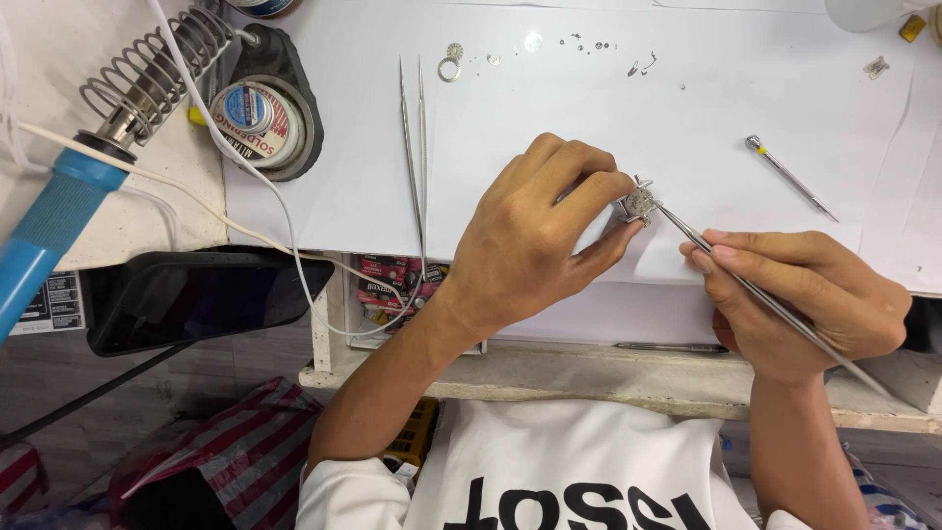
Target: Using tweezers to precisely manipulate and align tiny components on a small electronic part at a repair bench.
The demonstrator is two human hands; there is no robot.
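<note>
My left hand (pixel 535 231) pinches a small round metal watch movement (pixel 639 203) between thumb and forefinger, just above the white paper (pixel 549 118) on the bench. My right hand (pixel 810 299) holds thin metal tweezers (pixel 756 290) like a pen, and their tip touches the movement from the right. Both hands rest at the paper's front edge.
A second pair of long tweezers (pixel 414 147) lies left of my left hand. Further right lies a small screwdriver (pixel 788 177). Tiny watch parts (pixel 535 49) are scattered at the back. At far left: a soldering iron (pixel 59 216) in its coil stand, a solder tin (pixel 257 118), a dark phone (pixel 201 299).
</note>
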